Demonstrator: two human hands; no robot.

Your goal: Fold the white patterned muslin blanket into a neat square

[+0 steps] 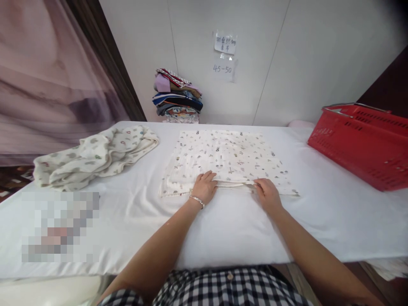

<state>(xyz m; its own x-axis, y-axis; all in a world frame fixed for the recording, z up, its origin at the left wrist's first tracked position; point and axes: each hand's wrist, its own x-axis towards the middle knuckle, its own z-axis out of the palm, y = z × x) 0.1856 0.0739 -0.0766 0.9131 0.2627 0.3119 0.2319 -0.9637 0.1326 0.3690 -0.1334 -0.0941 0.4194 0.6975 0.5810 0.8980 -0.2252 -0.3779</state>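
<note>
A white cloth point(223, 155) with small scattered prints lies folded in layers on the table in front of me. My left hand point(205, 187) rests on its near edge, fingers stretched out over the fabric; a bracelet is on that wrist, and the thumb is hard to make out. At the right part of the same edge, my right hand point(267, 193) pinches the upper layer between thumb and fingers, and the layer's edge is slightly raised between the two hands. The lower layer shows beneath, reaching past both sides of the upper one.
The table point(236, 233) has a white, wrinkled cover. A crumpled cream blanket point(98, 155) with a grey pattern lies at left, above a blurred-out patch. A red basket point(360, 144) stands at right. Folded fabrics point(178, 95) are stacked against the wall beside handwritten notes point(225, 44).
</note>
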